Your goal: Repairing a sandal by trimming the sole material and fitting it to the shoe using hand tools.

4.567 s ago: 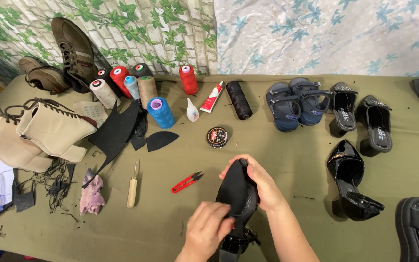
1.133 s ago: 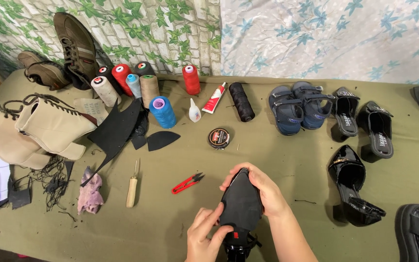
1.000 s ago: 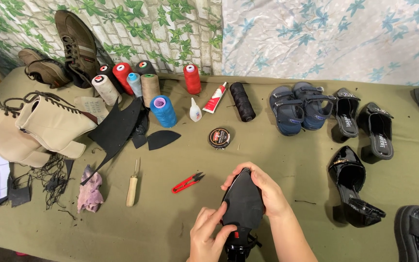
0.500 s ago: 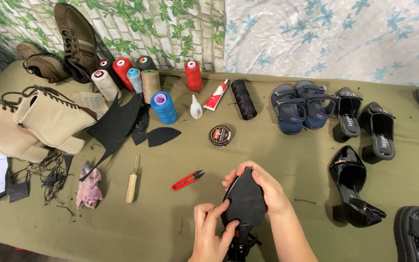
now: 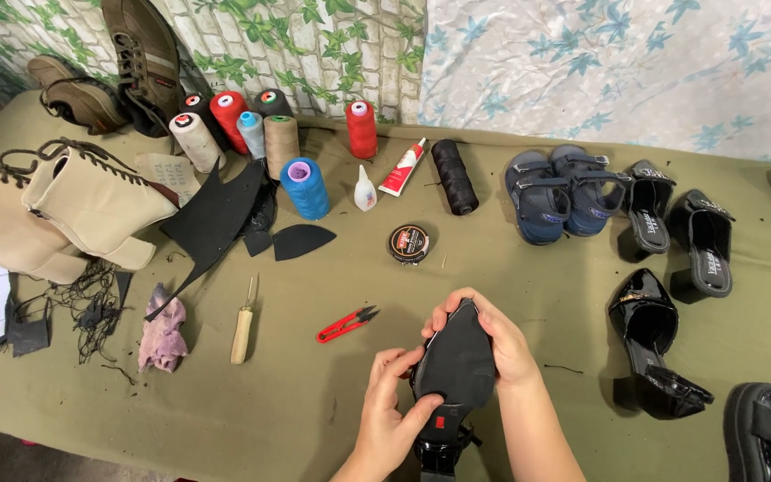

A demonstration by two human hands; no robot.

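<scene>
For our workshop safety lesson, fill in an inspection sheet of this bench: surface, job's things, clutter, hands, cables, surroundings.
Surface: olive cloth table, thread scraps at left.
Job's things: black shoe, sole up.
Clutter: thread spools, glue tube, red snips, awl, polish tin, beige boots, sandals, black heels.
Hands: left hand and right hand both grip the shoe.
Cables: nothing seen.
Surroundings: leaf-print wall, floral sheet.

An olive-green cloth (image 5: pixel 582 295) covers the worktable (image 5: pixel 225 419); behind it hang a brick-and-ivy patterned backdrop (image 5: pixel 314 45) and a pale sheet with blue leaves (image 5: pixel 617 62), evenly lit.
</scene>
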